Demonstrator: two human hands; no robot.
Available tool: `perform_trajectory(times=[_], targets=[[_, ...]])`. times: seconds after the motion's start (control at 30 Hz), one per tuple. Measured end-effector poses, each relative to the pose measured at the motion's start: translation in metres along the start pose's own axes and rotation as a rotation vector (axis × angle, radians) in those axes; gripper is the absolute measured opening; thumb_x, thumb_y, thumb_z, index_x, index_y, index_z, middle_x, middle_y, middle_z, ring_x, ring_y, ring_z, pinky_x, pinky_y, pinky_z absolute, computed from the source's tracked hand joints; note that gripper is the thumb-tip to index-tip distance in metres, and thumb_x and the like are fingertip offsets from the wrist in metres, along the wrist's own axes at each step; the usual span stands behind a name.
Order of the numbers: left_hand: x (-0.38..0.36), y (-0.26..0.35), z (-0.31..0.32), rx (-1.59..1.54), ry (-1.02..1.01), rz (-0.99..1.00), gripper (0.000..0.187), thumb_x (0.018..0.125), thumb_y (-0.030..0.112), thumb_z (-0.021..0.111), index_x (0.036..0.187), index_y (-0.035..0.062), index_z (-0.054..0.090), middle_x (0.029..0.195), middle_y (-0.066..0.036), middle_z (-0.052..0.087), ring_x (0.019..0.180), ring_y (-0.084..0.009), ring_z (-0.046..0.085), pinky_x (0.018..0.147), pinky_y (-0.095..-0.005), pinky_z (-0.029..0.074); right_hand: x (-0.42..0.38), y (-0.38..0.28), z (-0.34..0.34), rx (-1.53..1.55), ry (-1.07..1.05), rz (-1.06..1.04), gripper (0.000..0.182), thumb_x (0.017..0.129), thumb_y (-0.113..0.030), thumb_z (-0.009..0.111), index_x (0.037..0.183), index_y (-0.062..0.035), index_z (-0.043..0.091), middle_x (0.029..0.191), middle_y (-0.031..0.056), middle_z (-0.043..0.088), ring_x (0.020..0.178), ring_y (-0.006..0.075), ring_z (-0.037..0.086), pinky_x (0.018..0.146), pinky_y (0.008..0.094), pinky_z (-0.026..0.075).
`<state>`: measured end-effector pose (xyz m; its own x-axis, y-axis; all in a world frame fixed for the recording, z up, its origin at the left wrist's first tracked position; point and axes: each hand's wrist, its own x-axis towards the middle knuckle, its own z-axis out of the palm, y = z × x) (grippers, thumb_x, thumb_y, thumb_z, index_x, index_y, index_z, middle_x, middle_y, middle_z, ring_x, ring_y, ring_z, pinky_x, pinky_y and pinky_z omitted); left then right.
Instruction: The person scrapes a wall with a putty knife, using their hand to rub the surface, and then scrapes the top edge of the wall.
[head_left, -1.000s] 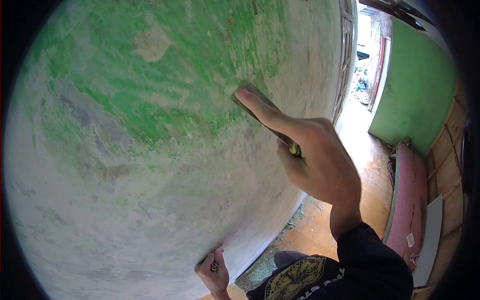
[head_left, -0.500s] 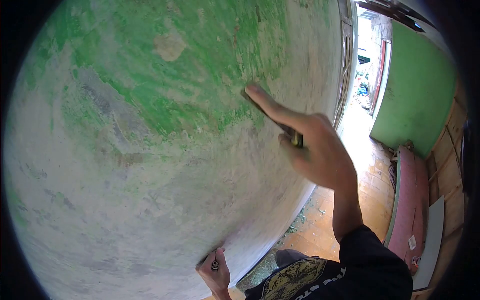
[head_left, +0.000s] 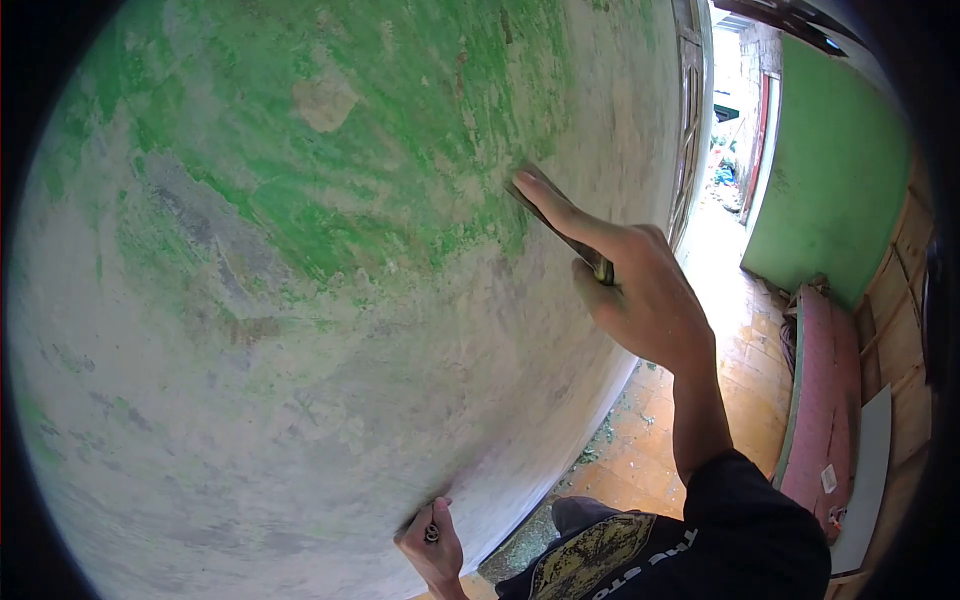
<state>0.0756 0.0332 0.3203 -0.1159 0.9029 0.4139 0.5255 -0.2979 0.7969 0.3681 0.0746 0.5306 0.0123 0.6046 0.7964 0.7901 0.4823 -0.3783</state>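
Note:
The wall [head_left: 350, 390] before me has patches of green paint over bare grey-white plaster. My right hand [head_left: 655, 290] is closed around a scraper [head_left: 560, 232], its index finger stretched along the flat blade. The blade meets the wall at the right-hand border of the green patch, and a bit of yellow handle shows under the palm. Low on the wall, my left hand [head_left: 432, 548] is closed on a dark object with a round, ring-like end [head_left: 432, 533]; I cannot tell what it is. Its knuckles rest close against the plaster.
Paint flakes [head_left: 590, 452] lie along the wall's foot on the orange tiled floor [head_left: 640, 470]. To the right, a long pink panel [head_left: 822, 390] and a grey board [head_left: 868, 480] lean near wooden boarding. A bright doorway [head_left: 730, 160] stands beside another green wall [head_left: 830, 170].
My right hand and the scraper have shifted slightly to the right along the wall. My left hand stays at nearly the same spot.

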Motion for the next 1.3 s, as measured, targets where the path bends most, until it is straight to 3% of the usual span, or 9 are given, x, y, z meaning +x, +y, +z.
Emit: perform_trajectory(times=[0.13, 0.23, 0.3, 0.4, 0.53, 0.6, 0.83, 1.0, 1.3], targets=[[-0.003, -0.006, 0.005, -0.034, 0.018, 0.014, 0.015, 0.088, 0.004, 0.064, 0.079, -0.0047, 0.073, 0.069, -0.019, 0.069, 0.062, -0.0259, 0.069, 0.061, -0.0333, 0.049, 0.016, -0.001, -0.007, -0.066, 0.063, -0.021, 0.089, 0.077, 0.021, 0.047, 0.152, -0.0262, 0.045, 0.149, 0.0083, 0.052, 0.109, 0.0315, 0.070, 0.073, 0.0311, 0.054], [0.000, -0.007, 0.006, -0.031, 0.038, 0.006, 0.015, 0.088, 0.003, 0.064, 0.078, -0.0048, 0.073, 0.068, -0.019, 0.069, 0.061, -0.0263, 0.068, 0.061, -0.0336, 0.050, 0.025, -0.010, -0.017, -0.099, 0.013, 0.100, 0.089, 0.077, 0.021, 0.048, 0.152, -0.0269, 0.045, 0.148, 0.0093, 0.052, 0.108, 0.0361, 0.069, 0.073, 0.0330, 0.054], [-0.001, -0.008, 0.007, -0.051, 0.060, 0.088, 0.024, 0.092, 0.011, 0.063, 0.078, -0.0052, 0.073, 0.053, -0.006, 0.051, 0.050, -0.0101, 0.045, 0.052, -0.0298, 0.034, 0.013, -0.004, -0.008, -0.158, 0.048, 0.110, 0.091, 0.077, 0.021, 0.049, 0.153, -0.0282, 0.044, 0.143, 0.0112, 0.056, 0.084, 0.0361, 0.071, 0.072, 0.0367, 0.054], [-0.001, -0.006, 0.008, -0.039, 0.057, 0.053, 0.023, 0.091, 0.011, 0.063, 0.079, -0.0051, 0.074, 0.054, -0.008, 0.055, 0.051, -0.0114, 0.048, 0.053, -0.0297, 0.036, 0.021, -0.002, -0.010, -0.177, 0.094, 0.064, 0.093, 0.075, 0.021, 0.051, 0.153, -0.0289, 0.043, 0.137, 0.0137, 0.059, 0.071, 0.0378, 0.066, 0.071, 0.0395, 0.053], [-0.002, 0.005, 0.006, 0.000, 0.071, 0.013, 0.023, 0.091, 0.011, 0.063, 0.080, -0.0050, 0.074, 0.056, -0.010, 0.058, 0.052, -0.0128, 0.051, 0.054, -0.0297, 0.038, 0.019, -0.009, -0.009, -0.319, 0.106, 0.108, 0.093, 0.075, 0.021, 0.053, 0.153, -0.0286, 0.043, 0.136, 0.0132, 0.060, 0.075, 0.0388, 0.067, 0.071, 0.0409, 0.053], [-0.001, 0.002, 0.008, -0.020, 0.086, 0.072, 0.023, 0.091, 0.011, 0.062, 0.079, -0.0049, 0.074, 0.057, -0.011, 0.060, 0.051, -0.0133, 0.051, 0.054, -0.0298, 0.039, 0.013, -0.016, -0.013, -0.369, 0.027, 0.124, 0.076, 0.081, 0.015, 0.052, 0.148, -0.0189, 0.049, 0.139, 0.0115, 0.058, 0.085, 0.0420, 0.068, 0.081, 0.0496, 0.055], [0.000, 0.005, 0.009, -0.031, 0.089, 0.057, 0.023, 0.091, 0.011, 0.063, 0.078, -0.0051, 0.073, 0.057, -0.010, 0.060, 0.052, -0.0134, 0.051, 0.054, -0.0301, 0.039, 0.015, 0.000, -0.010, -0.163, 0.033, 0.059, 0.079, 0.081, 0.017, 0.049, 0.150, -0.0198, 0.046, 0.143, 0.0088, 0.055, 0.087, 0.0414, 0.068, 0.084, 0.0484, 0.057], [-0.001, 0.005, 0.012, -0.054, 0.089, -0.001, 0.022, 0.090, 0.009, 0.062, 0.078, -0.0055, 0.073, 0.057, -0.010, 0.060, 0.052, -0.0127, 0.051, 0.055, -0.0302, 0.039, 0.031, -0.009, -0.015, -0.316, 0.105, 0.034, 0.094, 0.073, 0.025, 0.048, 0.152, -0.0251, 0.044, 0.150, 0.0030, 0.049, 0.083, 0.0392, 0.068, 0.074, 0.0394, 0.056], [0.000, 0.008, 0.010, -0.029, 0.072, 0.012, 0.023, 0.090, 0.010, 0.062, 0.078, -0.0056, 0.074, 0.056, -0.010, 0.059, 0.052, -0.0136, 0.052, 0.056, -0.0307, 0.041, 0.032, -0.008, -0.015, -0.295, 0.140, -0.027, 0.094, 0.073, 0.023, 0.051, 0.152, -0.0275, 0.044, 0.135, 0.0105, 0.060, 0.074, 0.0383, 0.064, 0.071, 0.0437, 0.053]])
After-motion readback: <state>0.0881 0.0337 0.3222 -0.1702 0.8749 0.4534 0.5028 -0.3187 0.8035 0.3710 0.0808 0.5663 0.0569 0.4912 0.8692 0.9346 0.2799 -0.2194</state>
